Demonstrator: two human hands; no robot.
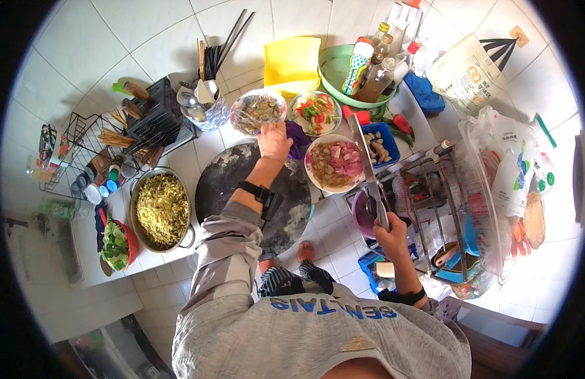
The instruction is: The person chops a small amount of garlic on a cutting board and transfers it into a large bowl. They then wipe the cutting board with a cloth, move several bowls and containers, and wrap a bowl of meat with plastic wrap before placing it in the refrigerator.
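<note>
My left hand (275, 142) grips a bunched purple cloth (298, 140) above the far edge of a round dark chopping board (231, 184). The board has pale worn patches. Off to the right, my right hand (391, 237) holds a cleaver (365, 151) by its handle, the blade pointing away from me and seen nearly edge-on. Left of the blade is a bowl of chopped pink and brownish meat (337, 163). Beyond my left hand sit a film-covered bowl of food (258, 112) and a bowl with cut red and green peppers (315, 112).
A pot of chopped yellow-green vegetables (163, 212) and a red basket of leafy greens (118, 244) stand left. Garlic fills a blue tray (378, 144). Bottles (377, 78) crowd a green basin (334, 71). A knife block (155, 111) stands far left, a metal rack (439, 189) right.
</note>
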